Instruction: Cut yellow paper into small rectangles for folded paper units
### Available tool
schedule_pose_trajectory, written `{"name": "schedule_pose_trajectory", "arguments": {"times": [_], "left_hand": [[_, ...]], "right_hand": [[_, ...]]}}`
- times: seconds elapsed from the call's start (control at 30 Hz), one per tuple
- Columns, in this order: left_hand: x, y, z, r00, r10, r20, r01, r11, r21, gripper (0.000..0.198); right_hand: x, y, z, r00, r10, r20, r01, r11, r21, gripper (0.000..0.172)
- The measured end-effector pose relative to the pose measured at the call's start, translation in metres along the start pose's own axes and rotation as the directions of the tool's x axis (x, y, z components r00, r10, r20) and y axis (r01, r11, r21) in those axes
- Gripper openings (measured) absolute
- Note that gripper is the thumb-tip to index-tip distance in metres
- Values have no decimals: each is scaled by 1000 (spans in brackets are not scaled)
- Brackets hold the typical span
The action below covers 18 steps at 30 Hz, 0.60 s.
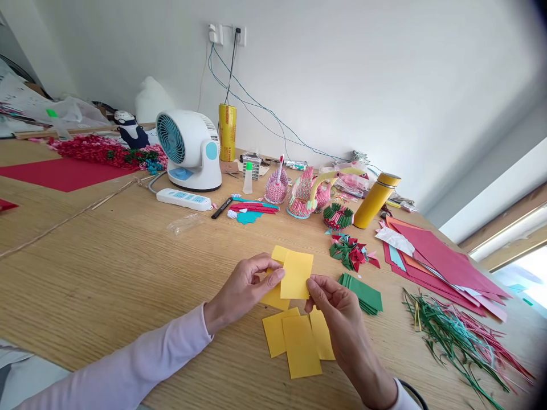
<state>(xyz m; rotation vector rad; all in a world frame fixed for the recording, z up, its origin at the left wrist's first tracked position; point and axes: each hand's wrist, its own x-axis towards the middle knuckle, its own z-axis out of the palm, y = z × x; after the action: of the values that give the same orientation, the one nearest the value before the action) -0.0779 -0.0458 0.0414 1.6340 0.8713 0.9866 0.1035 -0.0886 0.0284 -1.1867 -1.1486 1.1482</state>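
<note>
A wooden table (pixel 106 285) bears a white fan (pixel 194 148) toward the back. The left hand (pixel 243 285) and the right hand (pixel 339 307) both pinch with thumb and fingers, gripping opposite side edges of one yellow paper (pixel 298 276) between them; loose yellow papers (pixel 301 347) lie on the table nearer the person.

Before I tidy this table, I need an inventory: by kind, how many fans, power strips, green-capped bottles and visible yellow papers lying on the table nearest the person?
Fan: 1
Power strip: 1
Green-capped bottles: 2
Visible yellow papers: 3
Total: 7
</note>
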Motion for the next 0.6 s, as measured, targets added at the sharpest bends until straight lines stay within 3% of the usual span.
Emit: {"name": "schedule_pose_trajectory", "arguments": {"times": [0.17,0.4,0.6], "left_hand": [[0,-1,2,998,-25,65,33,993,-117,27],[0,1,1,998,-34,52,41,989,-142,28],[1,-5,-1,988,-126,84,145,945,-294,29]], "right_hand": [[-3,-1,2,999,-14,44,15,1000,-13,29],[-2,2,0,997,-22,67,20,999,27,23],[-5,-2,1,992,7,126,-27,987,158,20]]}}
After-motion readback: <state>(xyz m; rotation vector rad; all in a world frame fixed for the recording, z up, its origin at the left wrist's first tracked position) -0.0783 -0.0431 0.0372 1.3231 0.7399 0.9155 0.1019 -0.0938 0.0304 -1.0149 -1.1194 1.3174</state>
